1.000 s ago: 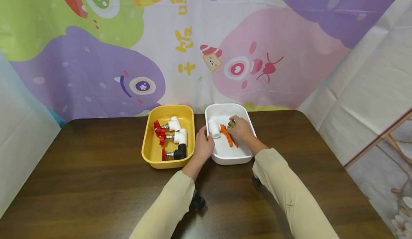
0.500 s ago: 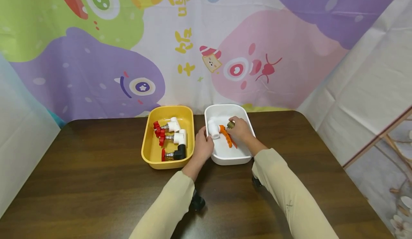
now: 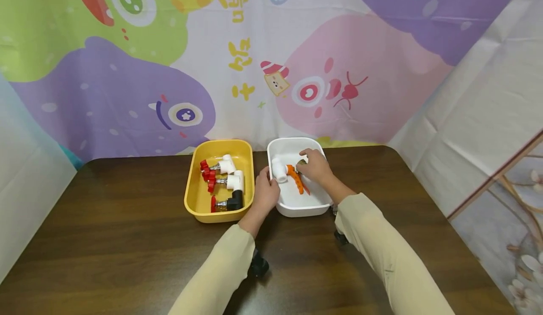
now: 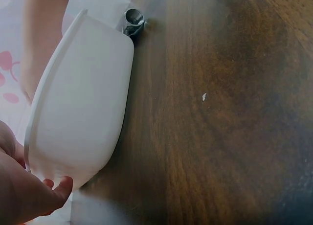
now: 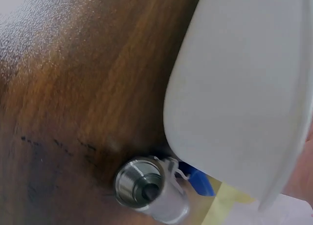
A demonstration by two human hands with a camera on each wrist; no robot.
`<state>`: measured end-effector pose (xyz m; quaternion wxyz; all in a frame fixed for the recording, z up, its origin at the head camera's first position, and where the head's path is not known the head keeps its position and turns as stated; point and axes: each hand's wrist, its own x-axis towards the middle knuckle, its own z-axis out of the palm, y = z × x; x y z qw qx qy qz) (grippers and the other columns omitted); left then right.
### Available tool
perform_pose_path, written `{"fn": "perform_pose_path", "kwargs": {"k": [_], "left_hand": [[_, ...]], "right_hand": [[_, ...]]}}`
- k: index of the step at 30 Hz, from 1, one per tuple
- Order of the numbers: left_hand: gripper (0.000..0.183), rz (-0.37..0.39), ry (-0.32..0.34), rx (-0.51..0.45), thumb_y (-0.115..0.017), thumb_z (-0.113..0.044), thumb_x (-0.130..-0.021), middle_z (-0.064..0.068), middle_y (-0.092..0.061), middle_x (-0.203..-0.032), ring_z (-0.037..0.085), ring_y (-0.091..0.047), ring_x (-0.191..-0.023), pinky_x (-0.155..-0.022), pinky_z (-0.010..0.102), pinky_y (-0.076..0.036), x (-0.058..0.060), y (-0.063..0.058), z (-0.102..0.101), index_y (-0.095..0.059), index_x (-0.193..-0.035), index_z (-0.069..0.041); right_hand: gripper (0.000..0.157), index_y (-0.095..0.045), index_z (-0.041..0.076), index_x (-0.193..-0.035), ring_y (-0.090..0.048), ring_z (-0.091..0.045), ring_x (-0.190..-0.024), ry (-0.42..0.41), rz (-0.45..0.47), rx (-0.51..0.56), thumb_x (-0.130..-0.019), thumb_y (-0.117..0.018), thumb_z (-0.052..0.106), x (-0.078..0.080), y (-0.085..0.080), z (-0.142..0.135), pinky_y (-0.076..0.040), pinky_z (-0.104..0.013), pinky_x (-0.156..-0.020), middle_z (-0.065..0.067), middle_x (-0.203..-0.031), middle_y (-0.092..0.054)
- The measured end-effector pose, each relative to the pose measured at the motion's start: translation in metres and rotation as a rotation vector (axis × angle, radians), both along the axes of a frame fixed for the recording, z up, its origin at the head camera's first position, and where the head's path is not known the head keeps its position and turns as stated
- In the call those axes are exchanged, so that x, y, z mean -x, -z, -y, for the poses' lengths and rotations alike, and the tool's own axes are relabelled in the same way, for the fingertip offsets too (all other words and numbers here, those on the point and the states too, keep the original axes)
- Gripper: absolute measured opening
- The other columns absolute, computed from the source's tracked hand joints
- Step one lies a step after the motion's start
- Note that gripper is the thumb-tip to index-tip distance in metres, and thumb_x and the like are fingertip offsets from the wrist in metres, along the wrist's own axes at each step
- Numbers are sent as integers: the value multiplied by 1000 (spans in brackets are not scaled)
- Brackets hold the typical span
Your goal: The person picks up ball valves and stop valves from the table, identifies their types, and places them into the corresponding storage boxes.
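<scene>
My left hand point(image 3: 266, 193) grips the left rim of a white tray point(image 3: 303, 211). In the left wrist view its fingers point(image 4: 61, 191) bend against the tray's outer wall. Inside this tray my right hand point(image 3: 317, 168) pinches a small brass-coloured fitting point(image 3: 301, 162), mostly covered by the fingers. A thin red strip point(image 3: 306, 190) shows below that hand; whether it belongs to the fitting I cannot tell. Left of it lies a white pipe valve point(image 3: 278, 170) with an orange lever point(image 3: 294, 179). The right wrist view shows only the tray's outside wall and the table, not the fingers.
Left of the white tray stands a yellow tray point(image 3: 199, 213) holding several valves with red handles point(image 3: 210, 185), white or black bodied. A shiny metal cylinder point(image 5: 166, 200) with a blue part beside it is at one corner of the white tray. A printed cloth point(image 3: 169, 70) hangs behind.
The head view has shifted slightly, so the trays appear a little further left. My right hand has shifted slightly against the tray and still pinches the fitting. My left hand stays on the rim.
</scene>
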<state>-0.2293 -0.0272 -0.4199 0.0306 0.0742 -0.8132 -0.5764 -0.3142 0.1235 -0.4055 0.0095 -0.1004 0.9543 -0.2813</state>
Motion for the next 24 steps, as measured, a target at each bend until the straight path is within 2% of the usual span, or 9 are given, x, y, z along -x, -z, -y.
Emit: {"fn": "perform_pose_path", "kwargs": {"k": [4, 12, 19, 24], "left_hand": [[47, -3, -1, 3, -38, -6, -96, 26, -41, -137, 32, -43, -127, -106, 44, -38, 0, 1, 0, -31, -140, 6], [47, -12, -7, 10, -39, -5, -95, 26, -43, -136, 32, -45, -124, -104, 44, -40, 2, 3, 0, -32, -140, 7], [48, 18, -5, 2, -38, -7, -96, 24, -40, -139, 31, -42, -128, -105, 44, -39, 2, 4, 1, -30, -141, 5], [48, 37, 1, -3, -38, -9, -97, 23, -39, -140, 30, -42, -128, -106, 43, -39, 3, 4, 0, -29, -142, 3]], "right_hand": [[44, -57, 0, -122, -54, -31, -100, -6, -18, 7, -82, -58, 17, -2, -7, -1, -46, -43, -90, -22, -120, -58], [47, -58, 0, -122, -55, -35, -110, -24, -38, 19, -82, -64, 23, -10, -24, -10, -46, -46, -93, -23, -122, -57], [43, -58, 0, -121, -54, -35, -113, -6, -71, -9, -85, -62, 23, -12, -30, -25, -45, -46, -94, -22, -124, -57], [43, -59, -1, -121, -54, -33, -102, 4, -94, -29, -85, -61, 23, -14, -34, -35, -45, -44, -87, -22, -113, -60]]}}
